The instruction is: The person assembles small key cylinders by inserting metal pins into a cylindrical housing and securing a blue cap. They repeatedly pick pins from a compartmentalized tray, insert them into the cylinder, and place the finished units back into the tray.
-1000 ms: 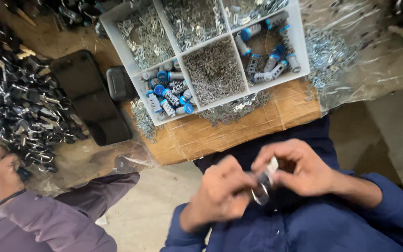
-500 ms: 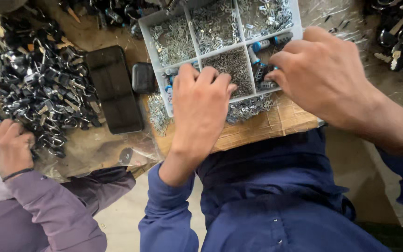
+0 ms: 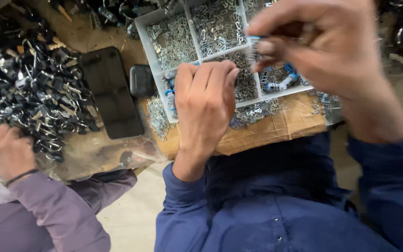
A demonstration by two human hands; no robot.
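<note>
My left hand [image 3: 204, 106] rests palm down on the near edge of a white compartment tray [image 3: 151, 52], its fingertips curled into the compartment of small metal pins [image 3: 245, 79]. What the fingers hold is hidden. My right hand [image 3: 323, 51] is raised above the tray, close to the camera and blurred, with thumb and fingers pinched on a small blue-and-silver part [image 3: 253, 45]. More blue-capped parts [image 3: 280, 80] lie in the tray's right compartment. My blue sleeves fill the lower view.
The tray sits on a brown cardboard box [image 3: 281, 130]. Left of it lie a black phone [image 3: 111, 91], a small black case [image 3: 142, 80] and a heap of dark metal clips [image 3: 29, 93]. Another person's hand [image 3: 6, 149] in a purple sleeve touches that heap.
My hands went from my lap up to the tray. My right hand has since lifted off the tray toward the camera, pinching a small part. My left hand stays at the tray's edge.
</note>
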